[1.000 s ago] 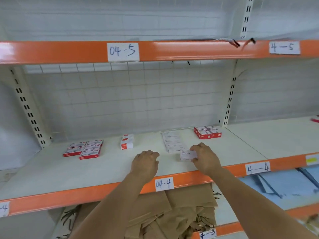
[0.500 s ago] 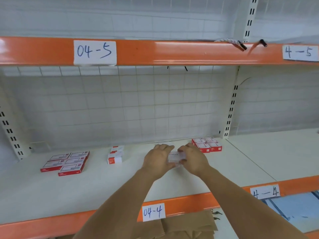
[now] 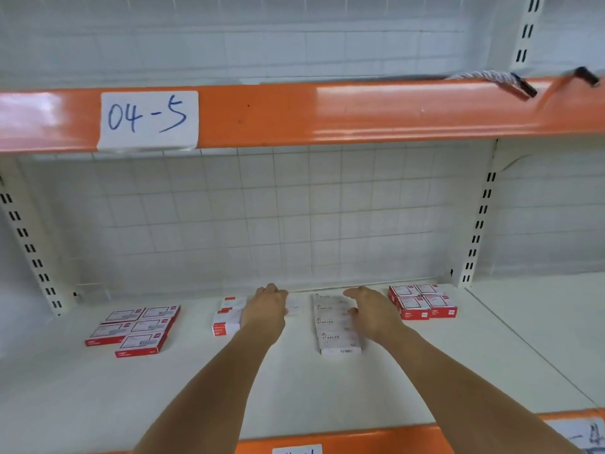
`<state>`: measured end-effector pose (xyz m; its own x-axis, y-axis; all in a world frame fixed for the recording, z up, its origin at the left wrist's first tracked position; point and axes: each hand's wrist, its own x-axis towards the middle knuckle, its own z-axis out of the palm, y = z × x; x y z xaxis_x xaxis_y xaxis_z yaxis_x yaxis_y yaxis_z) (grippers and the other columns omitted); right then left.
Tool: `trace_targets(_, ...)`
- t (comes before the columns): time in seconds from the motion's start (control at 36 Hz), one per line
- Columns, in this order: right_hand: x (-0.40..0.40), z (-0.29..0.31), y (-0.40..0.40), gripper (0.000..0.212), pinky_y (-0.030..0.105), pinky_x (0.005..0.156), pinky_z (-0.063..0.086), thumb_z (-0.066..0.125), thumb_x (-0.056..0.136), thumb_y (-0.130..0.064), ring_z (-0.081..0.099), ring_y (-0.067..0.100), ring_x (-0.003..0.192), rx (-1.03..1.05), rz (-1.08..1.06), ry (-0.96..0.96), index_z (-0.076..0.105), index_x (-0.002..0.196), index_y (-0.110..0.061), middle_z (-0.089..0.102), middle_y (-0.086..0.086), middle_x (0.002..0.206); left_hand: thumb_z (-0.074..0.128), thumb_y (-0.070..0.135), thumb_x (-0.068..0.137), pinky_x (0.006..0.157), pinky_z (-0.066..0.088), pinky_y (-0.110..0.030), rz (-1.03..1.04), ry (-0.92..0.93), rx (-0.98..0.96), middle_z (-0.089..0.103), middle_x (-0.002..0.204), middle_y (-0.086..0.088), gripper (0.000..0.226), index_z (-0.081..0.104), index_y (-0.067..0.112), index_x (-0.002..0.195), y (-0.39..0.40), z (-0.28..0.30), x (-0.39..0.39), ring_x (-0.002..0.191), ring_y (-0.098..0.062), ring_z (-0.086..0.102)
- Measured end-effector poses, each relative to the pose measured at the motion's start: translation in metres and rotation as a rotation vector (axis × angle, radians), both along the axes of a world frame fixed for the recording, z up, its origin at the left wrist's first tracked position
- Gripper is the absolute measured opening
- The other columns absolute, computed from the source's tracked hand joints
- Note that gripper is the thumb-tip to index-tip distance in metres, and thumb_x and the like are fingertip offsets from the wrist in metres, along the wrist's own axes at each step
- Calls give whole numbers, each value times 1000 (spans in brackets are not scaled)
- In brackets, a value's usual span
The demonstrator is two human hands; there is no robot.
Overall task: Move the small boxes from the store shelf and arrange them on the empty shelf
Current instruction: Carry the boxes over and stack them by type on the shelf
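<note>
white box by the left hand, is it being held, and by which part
The left hand rests on the white box at its left end; the fingers hide any grip. The right hand holds nothing.

There is one view only, from a camera worn on the person's head. It faces straight into the white metal shelf board (image 3: 327, 394), looking forward and slightly down from close in front of its orange front edge, which crosses the bottom of the frame. The orange steel beam (image 3: 360, 113) of the shelf above spans the upper part. Both forearms reach in from the bottom edge toward the white wire-grid back panel (image 3: 294, 211).
</note>
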<state>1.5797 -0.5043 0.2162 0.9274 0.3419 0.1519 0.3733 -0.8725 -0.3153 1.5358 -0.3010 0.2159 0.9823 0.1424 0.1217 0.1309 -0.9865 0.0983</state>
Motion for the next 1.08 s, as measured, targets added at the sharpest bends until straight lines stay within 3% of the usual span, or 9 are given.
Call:
trace_targets(0.17, 19, -9, 3, 46, 28, 104, 36, 42, 98, -14, 39, 16, 135, 3, 8, 36, 42, 143, -23, 43, -2, 147, 48, 16, 98, 93, 43, -33, 41, 42, 51, 47, 131, 0, 39, 46, 22, 137, -2, -14, 13, 120, -19, 45)
trace_targets(0.36, 34, -15, 18, 44, 29, 97, 43, 42, 97, -12, 46, 20, 128, 7, 44, 40, 46, 140, -20, 49, 0, 142, 45, 12, 100, 98, 40, -32, 3, 7, -46, 43, 141, 3, 47, 39, 27, 144, 3, -18, 32, 128, -16, 42)
trace_targets(0.67, 41, -28, 23, 33, 32, 92, 47, 45, 97, -19, 50, 22, 121, -44, 100, 47, 55, 127, -15, 57, 1, 129, 44, 17, 101, 105, 38, -32, -87, 16, -163, 44, 142, 3, 42, 44, 25, 142, 1, -25, 47, 129, -17, 41)
trace_targets(1.08, 45, -28, 10, 39, 29, 99, 43, 45, 98, -24, 46, 21, 128, -59, 82, 70, 49, 137, -20, 53, 0, 138, 46, 22, 101, 101, 39, -28, -99, -20, -147, 46, 141, 4, 41, 44, 27, 142, -13, -26, 50, 127, -17, 44)
